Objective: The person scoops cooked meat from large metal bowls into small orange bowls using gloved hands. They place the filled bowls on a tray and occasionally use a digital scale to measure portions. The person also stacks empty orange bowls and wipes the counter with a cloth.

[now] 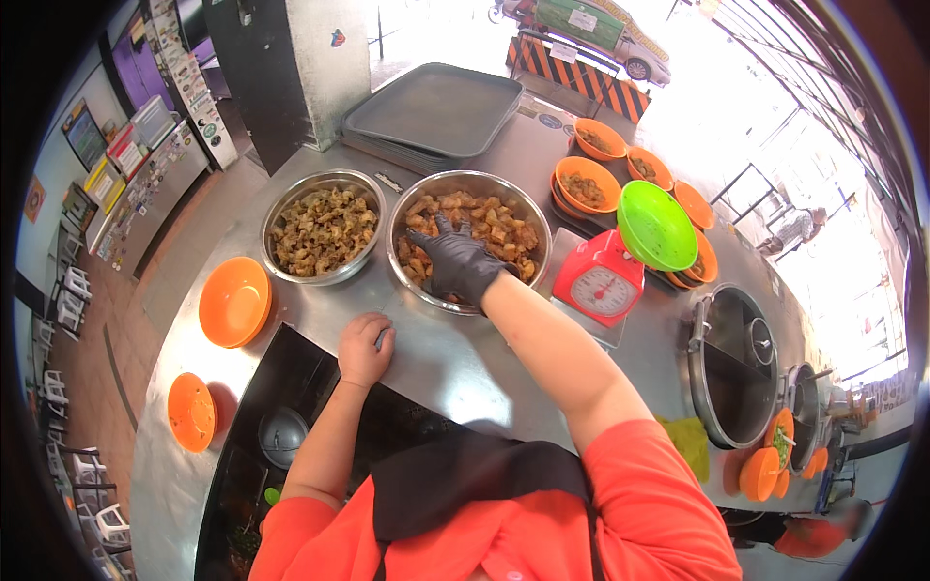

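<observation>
In a black glove, my right hand [461,258] reaches into a steel bowl [541,279] of reddish cooked meat chunks [501,218], fingers spread on the food; whether it grips any is hidden. My bare left hand [365,347] rests loosely curled on the steel counter's near side, apparently empty. A second steel bowl [378,250] of browner chunks [323,232] stands to the left. Right of the gloved hand is a red kitchen scale [601,279] with a green bowl [657,225] tilted on top.
Several orange bowls [588,181] with food stand on dark trays at the right back. Orange bowls [235,301] also sit at left. Stacked grey trays [436,109] lie behind. Large round pots [734,363] and a green cloth [685,443] are at right. Another person [814,537] is at lower right.
</observation>
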{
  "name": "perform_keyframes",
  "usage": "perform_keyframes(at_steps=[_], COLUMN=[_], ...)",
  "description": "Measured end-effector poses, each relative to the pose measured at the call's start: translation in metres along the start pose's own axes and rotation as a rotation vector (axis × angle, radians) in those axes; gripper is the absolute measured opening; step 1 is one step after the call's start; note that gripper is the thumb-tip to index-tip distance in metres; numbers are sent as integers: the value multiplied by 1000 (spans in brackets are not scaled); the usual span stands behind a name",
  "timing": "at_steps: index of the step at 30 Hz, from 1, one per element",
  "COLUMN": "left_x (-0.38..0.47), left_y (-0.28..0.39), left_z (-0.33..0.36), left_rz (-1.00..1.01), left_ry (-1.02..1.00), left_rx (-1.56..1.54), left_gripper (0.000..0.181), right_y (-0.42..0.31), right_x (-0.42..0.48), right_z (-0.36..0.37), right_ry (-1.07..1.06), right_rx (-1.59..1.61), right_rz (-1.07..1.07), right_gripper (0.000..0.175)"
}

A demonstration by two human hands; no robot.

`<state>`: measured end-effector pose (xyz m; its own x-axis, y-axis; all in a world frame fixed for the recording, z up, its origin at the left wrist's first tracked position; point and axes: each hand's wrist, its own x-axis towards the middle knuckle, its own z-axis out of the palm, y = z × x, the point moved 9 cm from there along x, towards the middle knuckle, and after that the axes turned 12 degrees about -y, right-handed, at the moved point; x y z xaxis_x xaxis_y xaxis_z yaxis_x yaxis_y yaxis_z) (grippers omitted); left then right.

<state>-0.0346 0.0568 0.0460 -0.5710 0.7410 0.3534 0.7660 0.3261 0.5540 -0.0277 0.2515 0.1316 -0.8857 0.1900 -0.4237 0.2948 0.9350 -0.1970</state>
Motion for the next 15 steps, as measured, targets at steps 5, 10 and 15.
perform_keyframes(at_steps=[5, 10, 15], left_x=[-3, -5, -10], left_y=[-1, -8, -10], left_z=[-6, -2, -5], left_rz=[-14, -52, -85], left_ry=[33, 1, -5], left_rx=[-84, -36, -9], left_gripper=[13, 12, 14], right_y=[-5, 19, 11], right_x=[17, 33, 34], right_z=[-1, 10, 2], right_ry=[-87, -19, -21], right_rx=[-106, -86, -72], right_rz=[17, -10, -190], right_gripper=[90, 82, 58])
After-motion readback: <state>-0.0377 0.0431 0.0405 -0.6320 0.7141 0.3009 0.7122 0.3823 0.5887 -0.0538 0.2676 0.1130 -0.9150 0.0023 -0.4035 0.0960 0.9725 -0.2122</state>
